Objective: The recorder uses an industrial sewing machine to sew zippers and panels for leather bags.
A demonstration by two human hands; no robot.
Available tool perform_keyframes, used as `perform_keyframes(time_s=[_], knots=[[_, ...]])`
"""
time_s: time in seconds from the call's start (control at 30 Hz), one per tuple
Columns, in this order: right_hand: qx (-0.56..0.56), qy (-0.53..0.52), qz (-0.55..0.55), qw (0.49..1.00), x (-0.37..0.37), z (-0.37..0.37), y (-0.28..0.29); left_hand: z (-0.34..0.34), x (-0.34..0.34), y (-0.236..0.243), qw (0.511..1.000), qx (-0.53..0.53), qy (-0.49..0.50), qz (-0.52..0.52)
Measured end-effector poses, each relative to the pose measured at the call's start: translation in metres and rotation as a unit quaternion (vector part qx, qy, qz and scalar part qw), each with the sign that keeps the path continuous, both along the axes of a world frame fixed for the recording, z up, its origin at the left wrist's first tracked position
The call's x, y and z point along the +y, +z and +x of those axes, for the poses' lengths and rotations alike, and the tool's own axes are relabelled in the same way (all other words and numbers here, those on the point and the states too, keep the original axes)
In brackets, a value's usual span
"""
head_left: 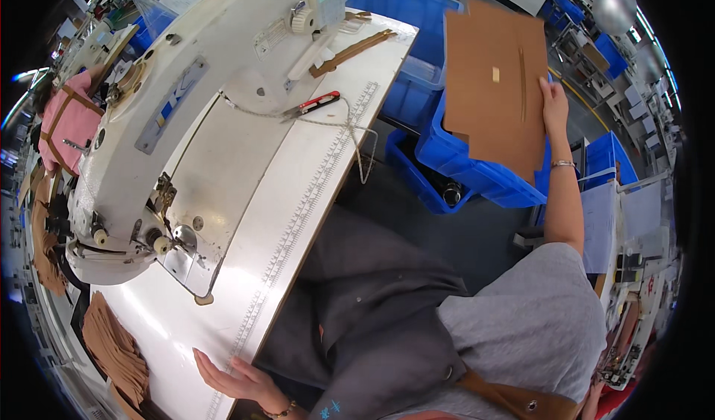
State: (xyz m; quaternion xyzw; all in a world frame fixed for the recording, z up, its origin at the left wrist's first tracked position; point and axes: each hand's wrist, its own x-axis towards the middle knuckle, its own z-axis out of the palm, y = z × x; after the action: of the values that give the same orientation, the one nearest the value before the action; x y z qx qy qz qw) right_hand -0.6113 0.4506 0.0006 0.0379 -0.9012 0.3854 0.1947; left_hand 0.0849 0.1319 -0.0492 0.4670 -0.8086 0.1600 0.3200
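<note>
My right hand [553, 106] is stretched out to the far right, its fingers closed on the right edge of a flat brown panel [491, 115]. The panel has a long narrow slit and a small light patch, and it lies over the blue bins [477, 174]; whether it touches what is inside is hidden. At the lower left, my left hand [238, 381] hovers at or rests on the front edge of the white sewing table [160, 312], fingers stretched out and nothing in them. A large white sewing machine [149, 122] stands across the table.
On the table lie red-handled thread snips [319, 104] with a grey cord [350, 125], and brown strips [354, 51] farther back. A ruler scale [287, 249] runs along the front edge. Brown pieces [115, 349] are stacked at the left. A person in pink [71, 126] sits beyond.
</note>
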Motion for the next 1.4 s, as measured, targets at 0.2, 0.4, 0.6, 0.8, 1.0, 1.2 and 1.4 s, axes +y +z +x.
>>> perform_keyframes(time_s=[0.2,0.4,0.6,0.8,1.0,1.2,1.4], knots=[[0.212,0.179,0.205,0.939,-0.07,0.001,-0.034,-0.002,0.002,0.002,0.999,0.011,0.013,0.036],[0.301,0.438,0.28,0.8,-0.263,0.017,-0.019,-0.008,0.002,0.007,0.999,0.017,-0.022,0.037],[0.269,0.444,0.411,0.749,-0.328,0.022,-0.006,-0.008,0.003,0.035,0.968,0.08,-0.008,0.238],[0.446,0.494,0.055,0.744,-0.278,0.076,0.039,-0.012,-0.065,0.062,0.96,0.043,-0.068,0.267],[0.396,0.649,0.034,0.648,-0.303,0.207,0.026,-0.073,-0.144,0.045,0.969,-0.025,-0.085,0.229],[0.395,0.779,0.017,0.486,-0.36,0.304,0.022,-0.082,-0.123,0.037,0.978,-0.152,-0.08,0.114],[0.414,0.84,0.013,0.351,-0.389,0.353,0.019,-0.079,-0.13,0.039,0.984,-0.126,-0.064,0.111]])
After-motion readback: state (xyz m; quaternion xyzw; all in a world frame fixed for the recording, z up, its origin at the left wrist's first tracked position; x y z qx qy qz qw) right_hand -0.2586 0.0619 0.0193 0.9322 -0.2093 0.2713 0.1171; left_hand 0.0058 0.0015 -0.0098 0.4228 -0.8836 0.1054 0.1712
